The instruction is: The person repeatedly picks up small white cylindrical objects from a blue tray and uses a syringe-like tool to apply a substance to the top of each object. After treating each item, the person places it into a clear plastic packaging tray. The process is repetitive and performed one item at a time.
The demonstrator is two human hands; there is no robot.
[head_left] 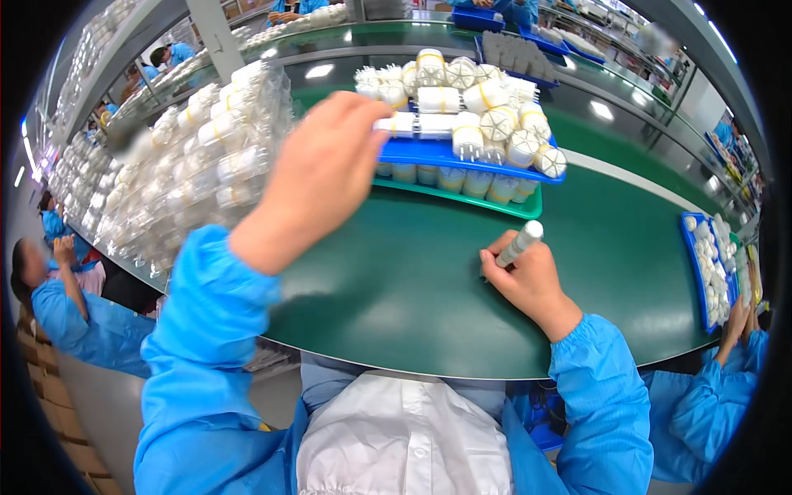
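Note:
My left hand (326, 169) is raised over the near left corner of a blue tray (412, 153). Its fingers pinch the end of a white cylindrical part (402, 124) with a yellowish ring. Heaped in the tray are several more white cylindrical parts (487, 95), some showing star-like ribbed ends and some with pins. Lower right of the tray, my right hand (532, 276) rests by the green table top, closed around a thick grey-white marker pen (520, 243). The pen's pale end points up and its lower tip is hidden by my fingers.
A green tray (462, 198) of similar parts sits beneath the blue one. Clear plastic trays (206, 153) with white parts are stacked at left. Another blue tray (701, 272) stands far right, near a co-worker's hand (733, 322). At left sits another person (82, 305) in blue.

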